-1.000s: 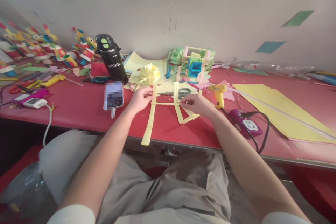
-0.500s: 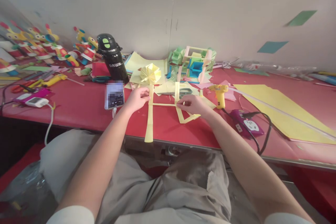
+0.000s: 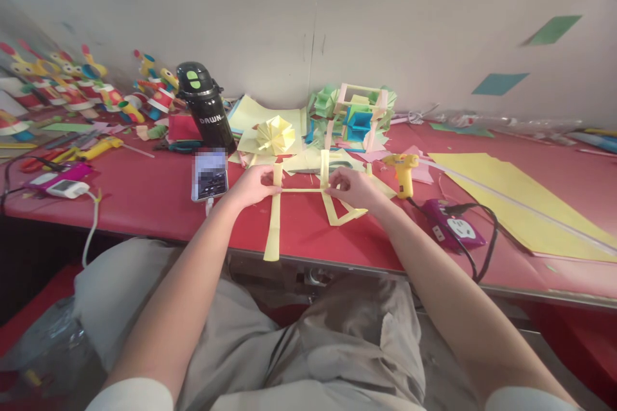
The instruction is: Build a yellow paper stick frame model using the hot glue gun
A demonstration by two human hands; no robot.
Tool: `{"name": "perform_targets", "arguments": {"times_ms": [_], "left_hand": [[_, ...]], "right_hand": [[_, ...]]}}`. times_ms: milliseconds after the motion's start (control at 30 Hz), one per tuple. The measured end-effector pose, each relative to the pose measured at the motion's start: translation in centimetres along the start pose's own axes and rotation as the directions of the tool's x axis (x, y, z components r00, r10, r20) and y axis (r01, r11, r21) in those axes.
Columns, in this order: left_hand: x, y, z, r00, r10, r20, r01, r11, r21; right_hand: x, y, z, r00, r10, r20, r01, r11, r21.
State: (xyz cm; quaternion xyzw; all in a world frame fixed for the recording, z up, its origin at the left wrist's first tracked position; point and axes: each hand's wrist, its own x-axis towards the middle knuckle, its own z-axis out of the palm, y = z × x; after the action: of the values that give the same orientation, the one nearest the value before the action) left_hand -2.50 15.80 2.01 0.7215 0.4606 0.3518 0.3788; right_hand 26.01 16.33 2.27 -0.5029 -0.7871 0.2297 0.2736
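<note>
Both hands sit at the middle of the red table [image 3: 144, 196], joined by a thin pale-yellow paper cross-strip [image 3: 301, 190]. Left hand [image 3: 254, 184] has its fingers pinched together on the long pale-yellow paper strip [image 3: 274, 225], where the cross-strip meets it; that long strip runs toward 6 o'clock and overhangs the table edge. Right hand [image 3: 354, 187] pinches the other joint, on the bent pale-yellow paper strip frame [image 3: 337, 209].

Change over the last second — the long strip's lower end has swung slightly from a slant toward square with the cross-strip, and both hands have crept a touch toward 12 o'clock. Judged: the joints are being aligned and pressed, not moved elsewhere.

At 3 o'clock of the right hand, a yellow hot-glue gun [image 3: 403, 173]; at 9 o'clock of the left, a phone [image 3: 210, 174], screen blurred. Fingertips cover both joints — glue, if any, cannot be seen. Grey scissors [image 3: 332, 170] are partly hidden behind the strips.
</note>
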Motion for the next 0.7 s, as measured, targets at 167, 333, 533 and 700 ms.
{"name": "perform_targets", "arguments": {"times_ms": [167,333,533,700], "left_hand": [[0.3,-0.3,0.2,0.999,-0.025,-0.036,0.026,0.999,0.021],[0.2,0.1,0.3,0.998,-0.032,-0.060,0.035,0.998,0.047],[0.1,0.7,0.4,0.997,-0.037,-0.073,0.042,0.996,0.072],[0.2,0.6,0.3,0.997,-0.040,-0.067,0.046,0.996,0.080]], "right_hand": [[0.3,0.4,0.3,1.000,0.016,0.006,-0.017,0.996,0.090],[0.1,-0.2,-0.5,1.000,-0.011,0.015,0.011,0.999,0.034],[0.6,-0.1,-0.7,0.997,0.012,-0.077,-0.011,1.000,0.014],[1.5,0.3,0.0,0.997,-0.061,-0.047,0.060,0.998,-0.021]]}}
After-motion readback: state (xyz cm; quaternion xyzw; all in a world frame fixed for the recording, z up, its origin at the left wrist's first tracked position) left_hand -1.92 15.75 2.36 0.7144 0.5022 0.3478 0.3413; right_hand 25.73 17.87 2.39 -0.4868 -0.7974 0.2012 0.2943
